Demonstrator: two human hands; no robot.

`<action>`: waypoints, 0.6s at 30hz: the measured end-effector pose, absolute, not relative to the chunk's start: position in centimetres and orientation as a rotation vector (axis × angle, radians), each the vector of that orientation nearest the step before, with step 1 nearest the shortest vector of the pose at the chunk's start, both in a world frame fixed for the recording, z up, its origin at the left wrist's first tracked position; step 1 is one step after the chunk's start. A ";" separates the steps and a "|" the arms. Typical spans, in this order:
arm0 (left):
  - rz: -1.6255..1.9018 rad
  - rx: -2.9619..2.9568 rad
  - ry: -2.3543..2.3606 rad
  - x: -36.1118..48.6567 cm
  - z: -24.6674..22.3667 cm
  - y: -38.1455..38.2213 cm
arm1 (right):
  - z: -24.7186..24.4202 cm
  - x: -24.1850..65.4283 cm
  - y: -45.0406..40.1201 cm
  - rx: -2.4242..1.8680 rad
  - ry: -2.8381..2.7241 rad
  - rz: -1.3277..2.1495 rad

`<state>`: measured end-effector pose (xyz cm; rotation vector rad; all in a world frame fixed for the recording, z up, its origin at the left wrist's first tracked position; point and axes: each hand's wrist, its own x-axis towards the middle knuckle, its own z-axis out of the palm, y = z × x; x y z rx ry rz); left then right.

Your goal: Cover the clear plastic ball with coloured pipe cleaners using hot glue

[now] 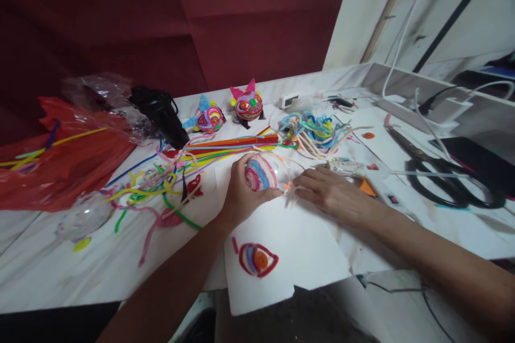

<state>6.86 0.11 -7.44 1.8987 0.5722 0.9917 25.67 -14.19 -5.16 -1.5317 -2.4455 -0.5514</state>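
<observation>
Left hand (247,190): fingers round striped ball (260,172) | right hand (325,190): blurred, grip can't tell

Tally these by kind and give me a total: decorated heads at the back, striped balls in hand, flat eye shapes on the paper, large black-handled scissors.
Decorated heads: 2
Striped ball, in the left hand: 1
Flat eye shape: 1
Large black-handled scissors: 1
Total: 5
</observation>
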 end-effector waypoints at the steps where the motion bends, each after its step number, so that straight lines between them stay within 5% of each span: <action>1: 0.991 1.891 0.573 6.9 -7.4 0.1 | -4.7 25.7 -14.4 -1.484 -2.407 -0.546; 9: 1.139 2.085 0.615 6.7 -6.8 -0.3 | 0.2 23.8 -17.0 -1.502 -1.753 -0.503; 18: 1.275 2.404 0.512 6.5 -6.9 -0.7 | -0.8 21.3 -14.1 -1.602 -1.711 -0.576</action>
